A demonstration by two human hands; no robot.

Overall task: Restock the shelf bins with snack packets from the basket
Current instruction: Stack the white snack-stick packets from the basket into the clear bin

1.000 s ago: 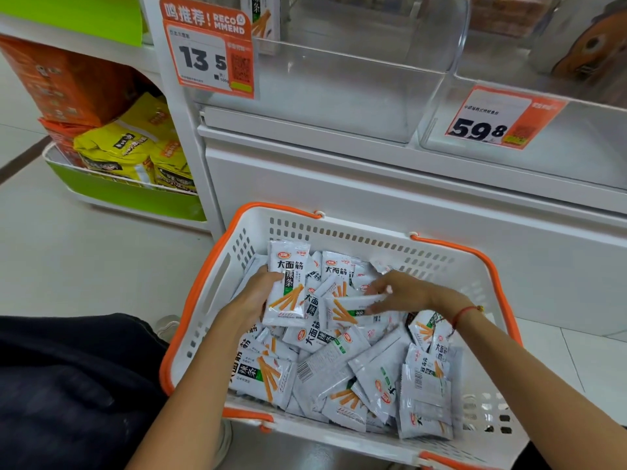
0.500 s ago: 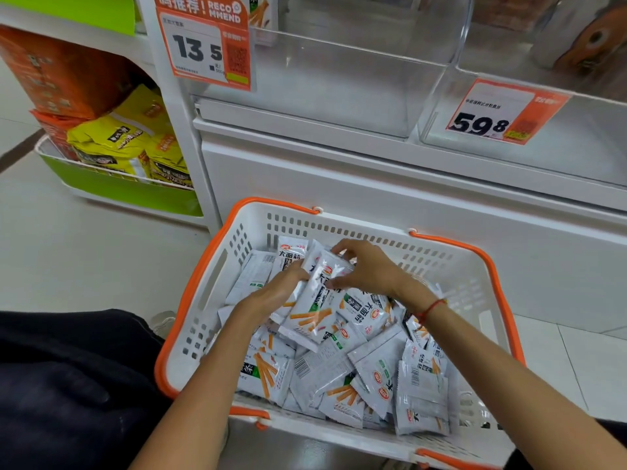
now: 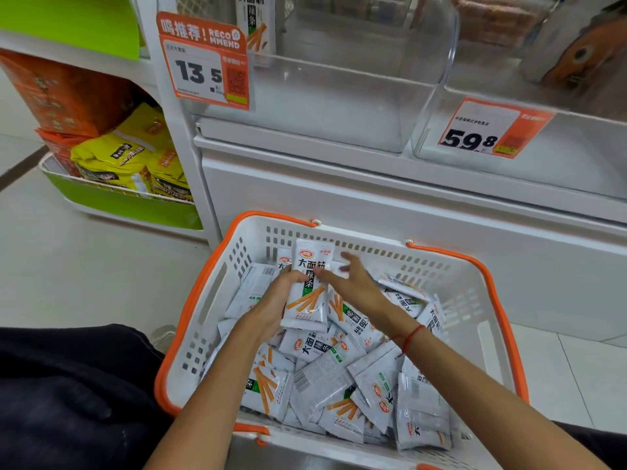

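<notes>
A white basket with an orange rim (image 3: 475, 286) stands on the floor before the shelf, holding several white snack packets (image 3: 339, 381) printed with orange sticks. My left hand (image 3: 271, 307) grips a small upright stack of these packets (image 3: 307, 293) above the pile. My right hand (image 3: 353, 283) is beside the stack with fingers spread, its fingertips touching the stack's right edge. Above is a clear shelf bin (image 3: 322, 106) with a 13.5 price tag (image 3: 203, 62); one packet (image 3: 256, 22) stands inside it at the back.
A second clear bin (image 3: 529, 144) with a 59.8 tag sits to the right. A green-edged lower shelf (image 3: 129, 205) at left holds yellow and orange bags. My dark trouser leg (image 3: 68, 395) is at lower left. White shelf base (image 3: 373, 198) rises behind the basket.
Both hands gathered packets from the pile. The left hand now holds them upright as a stack, and the right hand has opened beside it. The view tilted slightly upward.
</notes>
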